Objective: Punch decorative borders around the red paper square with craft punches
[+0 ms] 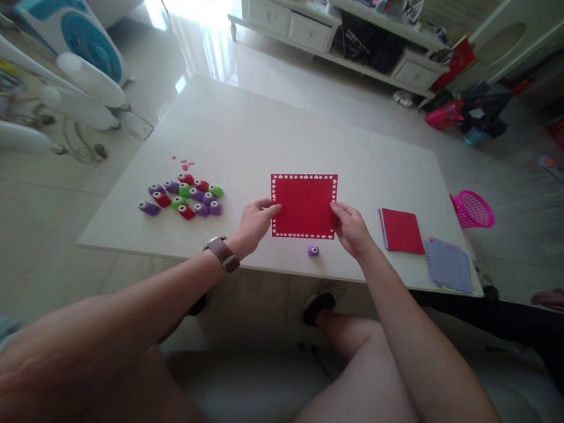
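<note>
A square sheet of red paper (304, 206), with small shapes punched out along all four edges, is held up over the table. My left hand (256, 222) pinches its left edge, thumb on top. At the right edge, my right hand (350, 226) grips the sheet the same way. Just below the sheet, near the table's front edge, lies a small purple craft punch (312, 251). To the left sits a cluster of several purple, red and green craft punches (197, 194), with small red paper cutouts (185, 167) behind them.
The white table (284, 137) carries a stack of red paper (401, 230) at right and a lilac punched sheet stack (449, 265) beside it. A pink basket (474, 209) stands past the right edge. A white cabinet (311, 30) and a blue-white fan (84, 38) are beyond.
</note>
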`<action>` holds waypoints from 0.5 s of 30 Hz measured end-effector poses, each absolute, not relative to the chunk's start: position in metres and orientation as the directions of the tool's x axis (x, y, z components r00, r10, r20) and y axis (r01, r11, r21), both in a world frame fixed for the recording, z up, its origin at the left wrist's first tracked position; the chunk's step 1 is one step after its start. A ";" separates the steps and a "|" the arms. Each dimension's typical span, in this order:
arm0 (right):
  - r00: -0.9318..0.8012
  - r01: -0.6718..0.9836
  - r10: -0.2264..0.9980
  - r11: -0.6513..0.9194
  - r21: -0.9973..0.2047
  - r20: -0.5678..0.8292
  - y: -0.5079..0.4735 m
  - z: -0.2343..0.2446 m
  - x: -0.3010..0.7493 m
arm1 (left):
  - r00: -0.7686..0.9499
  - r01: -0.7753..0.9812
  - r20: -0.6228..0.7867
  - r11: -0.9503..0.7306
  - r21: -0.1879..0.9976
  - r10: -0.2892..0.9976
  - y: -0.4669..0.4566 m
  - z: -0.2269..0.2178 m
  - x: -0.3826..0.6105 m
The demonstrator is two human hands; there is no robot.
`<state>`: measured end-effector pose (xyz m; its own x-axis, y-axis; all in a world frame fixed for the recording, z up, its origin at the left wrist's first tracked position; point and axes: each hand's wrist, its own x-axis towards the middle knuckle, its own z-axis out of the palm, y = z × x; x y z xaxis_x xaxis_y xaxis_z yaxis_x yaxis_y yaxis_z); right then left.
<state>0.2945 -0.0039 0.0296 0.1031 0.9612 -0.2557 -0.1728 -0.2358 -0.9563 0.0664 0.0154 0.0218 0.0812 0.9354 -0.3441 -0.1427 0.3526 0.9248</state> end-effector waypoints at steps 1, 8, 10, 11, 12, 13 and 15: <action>0.115 -0.188 0.961 -0.229 -0.955 -0.253 -0.003 0.031 0.294 | 0.073 -0.161 -0.353 0.360 0.919 0.933 0.016 0.023 0.066; 0.107 -0.268 0.957 -0.235 -0.934 -0.271 -0.007 0.041 0.285 | 0.031 -0.269 -0.394 0.387 0.882 0.919 0.022 0.024 0.063; 0.095 -0.245 0.957 -0.243 -0.939 -0.272 -0.010 0.044 0.282 | 0.020 -0.282 -0.401 0.390 0.876 0.916 0.024 0.024 0.061; 0.096 -0.229 0.958 -0.245 -0.942 -0.272 -0.012 0.045 0.281 | 0.016 -0.287 -0.404 0.391 0.875 0.915 0.025 0.023 0.059; 0.098 -0.210 0.958 -0.246 -0.946 -0.270 -0.013 0.046 0.279 | 0.011 -0.290 -0.404 0.390 0.874 0.915 0.026 0.023 0.058; 0.099 -0.191 0.958 -0.246 -0.950 -0.268 -0.013 0.046 0.277 | 0.006 -0.292 -0.403 0.387 0.875 0.915 0.027 0.023 0.057; 0.094 -0.167 0.961 -0.242 -0.956 -0.259 -0.012 0.046 0.271 | -0.008 -0.295 -0.401 0.381 0.876 0.916 0.030 0.023 0.055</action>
<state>0.2709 -0.0123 0.0458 0.0944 0.9612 -0.2593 -0.1667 -0.2415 -0.9560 0.0546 0.0298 0.0228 -0.0084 0.9159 -0.4012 -0.2949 0.3811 0.8762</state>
